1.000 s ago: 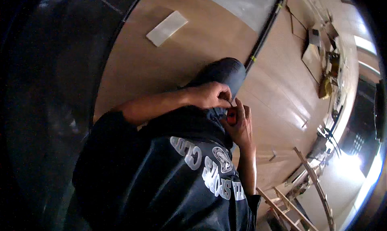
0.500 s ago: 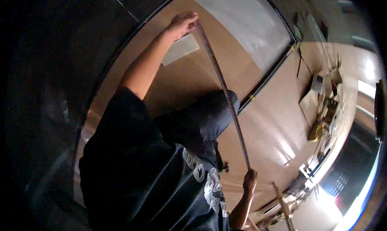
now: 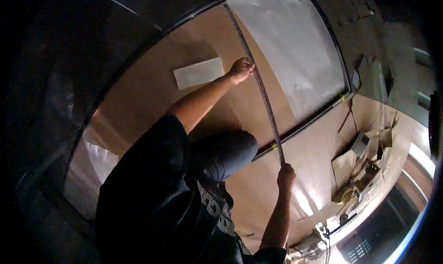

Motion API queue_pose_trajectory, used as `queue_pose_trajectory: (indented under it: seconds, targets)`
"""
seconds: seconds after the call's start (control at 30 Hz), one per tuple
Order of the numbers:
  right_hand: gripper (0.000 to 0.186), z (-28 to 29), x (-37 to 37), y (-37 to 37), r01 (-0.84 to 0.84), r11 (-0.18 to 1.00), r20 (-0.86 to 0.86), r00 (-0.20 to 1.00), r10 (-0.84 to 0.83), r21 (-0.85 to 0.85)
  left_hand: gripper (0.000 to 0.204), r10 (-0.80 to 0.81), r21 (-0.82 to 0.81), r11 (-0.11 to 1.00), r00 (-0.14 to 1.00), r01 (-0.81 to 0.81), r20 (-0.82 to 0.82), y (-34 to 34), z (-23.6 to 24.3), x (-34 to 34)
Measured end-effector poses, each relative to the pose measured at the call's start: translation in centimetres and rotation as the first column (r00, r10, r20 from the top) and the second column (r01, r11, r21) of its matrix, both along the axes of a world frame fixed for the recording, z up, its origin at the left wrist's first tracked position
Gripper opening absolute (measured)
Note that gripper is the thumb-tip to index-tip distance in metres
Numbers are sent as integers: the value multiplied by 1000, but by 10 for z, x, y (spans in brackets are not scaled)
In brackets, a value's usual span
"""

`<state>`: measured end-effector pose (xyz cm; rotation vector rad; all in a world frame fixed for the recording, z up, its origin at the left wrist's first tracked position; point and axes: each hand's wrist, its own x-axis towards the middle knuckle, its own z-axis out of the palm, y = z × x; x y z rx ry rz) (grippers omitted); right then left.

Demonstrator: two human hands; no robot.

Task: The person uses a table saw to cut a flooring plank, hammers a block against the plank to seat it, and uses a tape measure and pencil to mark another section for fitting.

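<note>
Could slip loose at far end of tape w/ too hard a pull from R hand: ends by far edge of frame, can't tell if hooked or even touching. Could also bow or twist mid-run w/ uneven grip, or scrape on frame's near edge where crossing it; can't tell if touching there. Poss. scuffing of grey sheet, right beside far part, w/ a sideways swing.

Gripped in R fist at near end, just past near edge, fingers curled tight. Pinched between fingers of L hand approx. a third down from far end.

Looks long, thin, dark, w/ fine marks too small to read; nearly straight, strung slantwise over brown sheet.
</note>
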<state>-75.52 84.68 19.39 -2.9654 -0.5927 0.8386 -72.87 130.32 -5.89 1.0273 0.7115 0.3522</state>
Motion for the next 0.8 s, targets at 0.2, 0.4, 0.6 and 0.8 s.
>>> queue_pose_trajectory:
  seconds: [0.2,0.4,0.6,0.8]
  targets:
    - [22,-26,87,26,-148,988,42,988,147,36,15,-61,-269,954,962,134,265,34,-28,24]
    - [18,-44,127,14,-116,993,109,987,114,7,5,-14,-149,988,985,41,173,13,-14,53]
    - [24,-59,153,29,-94,992,37,995,97,-88,13,-167,190,963,978,189,-127,18,-39,55]
    - [27,-93,178,3,-36,996,37,999,39,-84,33,147,489,872,937,29,-317,7,-55,71]
